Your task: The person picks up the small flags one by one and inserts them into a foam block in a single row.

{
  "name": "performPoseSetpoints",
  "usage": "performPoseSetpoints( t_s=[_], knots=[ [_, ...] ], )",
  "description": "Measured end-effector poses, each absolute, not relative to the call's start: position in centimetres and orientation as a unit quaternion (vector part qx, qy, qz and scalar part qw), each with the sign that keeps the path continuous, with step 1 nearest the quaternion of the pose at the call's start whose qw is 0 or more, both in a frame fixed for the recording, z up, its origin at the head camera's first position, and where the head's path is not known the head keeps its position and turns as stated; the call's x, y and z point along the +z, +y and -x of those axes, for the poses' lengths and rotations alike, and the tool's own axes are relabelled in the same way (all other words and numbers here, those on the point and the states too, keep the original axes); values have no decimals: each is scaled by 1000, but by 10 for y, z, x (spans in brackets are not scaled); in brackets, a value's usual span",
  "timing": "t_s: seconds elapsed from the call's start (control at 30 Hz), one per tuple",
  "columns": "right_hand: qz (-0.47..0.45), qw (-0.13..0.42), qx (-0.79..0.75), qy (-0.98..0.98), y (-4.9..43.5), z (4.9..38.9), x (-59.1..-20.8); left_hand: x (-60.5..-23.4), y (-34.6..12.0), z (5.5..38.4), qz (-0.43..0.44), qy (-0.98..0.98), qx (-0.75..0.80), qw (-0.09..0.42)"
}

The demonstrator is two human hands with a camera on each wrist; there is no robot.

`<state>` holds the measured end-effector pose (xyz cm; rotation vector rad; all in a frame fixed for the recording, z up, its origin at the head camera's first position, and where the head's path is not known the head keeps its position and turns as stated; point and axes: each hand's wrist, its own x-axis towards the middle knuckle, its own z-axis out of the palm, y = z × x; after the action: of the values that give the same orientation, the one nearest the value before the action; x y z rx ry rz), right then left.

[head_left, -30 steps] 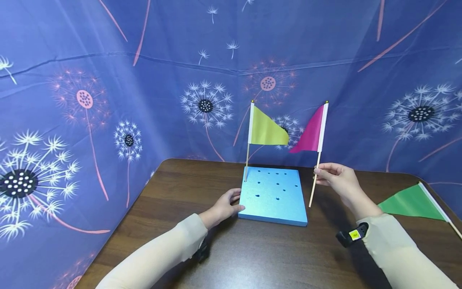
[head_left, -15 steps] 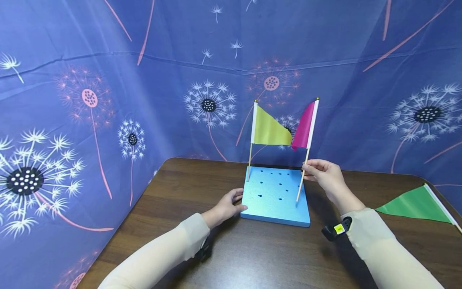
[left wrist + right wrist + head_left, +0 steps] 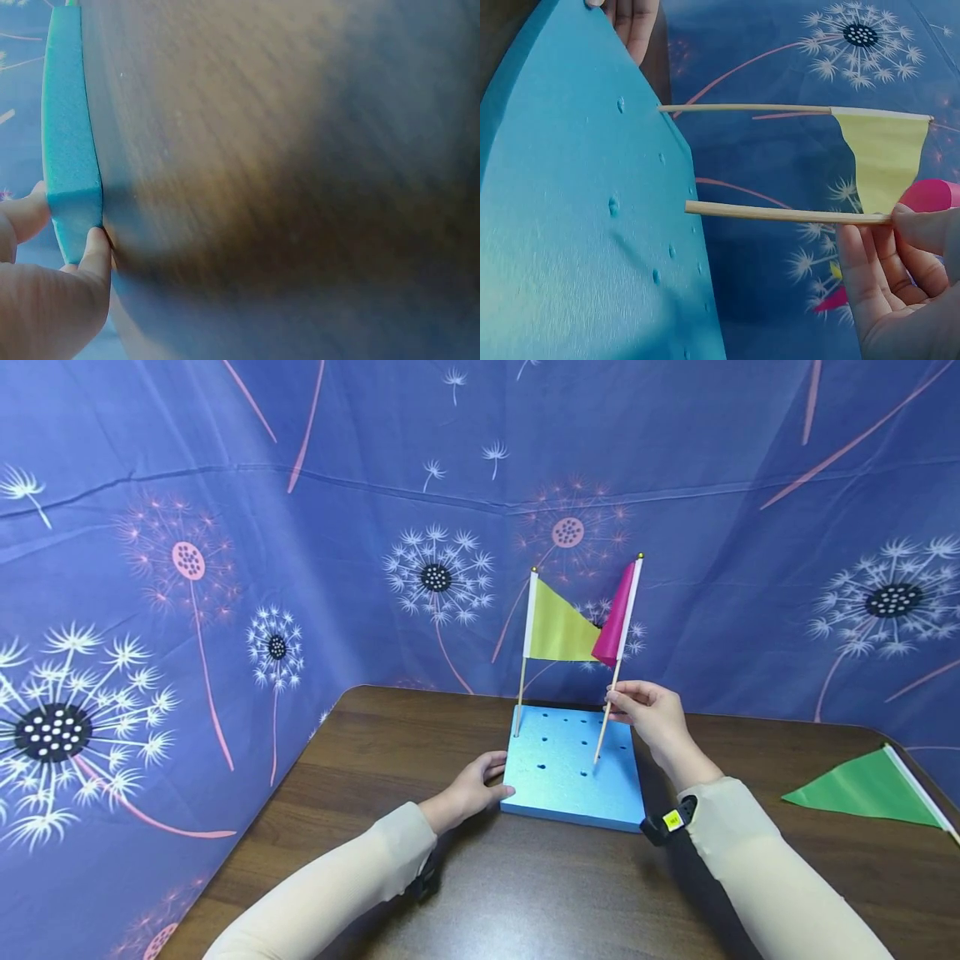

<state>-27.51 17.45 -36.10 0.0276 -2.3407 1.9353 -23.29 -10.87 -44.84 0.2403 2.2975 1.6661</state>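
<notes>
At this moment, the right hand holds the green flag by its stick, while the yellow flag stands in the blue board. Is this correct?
Not the green flag: the head view shows the right hand holding the pink flag by its stick. The rest is right.

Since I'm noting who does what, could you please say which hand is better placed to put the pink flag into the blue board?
Probably the right hand: it pinches the pink flag by its stick, with the lower end over the blue board. The left hand holds the board's left edge.
</notes>
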Motion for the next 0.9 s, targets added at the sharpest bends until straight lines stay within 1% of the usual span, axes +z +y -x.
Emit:
performPoseSetpoints(
  t_s=[0.3,0.6,0.9],
  knots=[
    [-5,70,643,-763,154,293,-363,-450,-111,232,-84,797,580,147],
    [-5,63,664,-745,141,302,-367,-451,-110,234,-82,794,583,148],
    [-7,67,697,-714,127,311,-372,-446,-110,232,-78,794,583,155]
  ],
)
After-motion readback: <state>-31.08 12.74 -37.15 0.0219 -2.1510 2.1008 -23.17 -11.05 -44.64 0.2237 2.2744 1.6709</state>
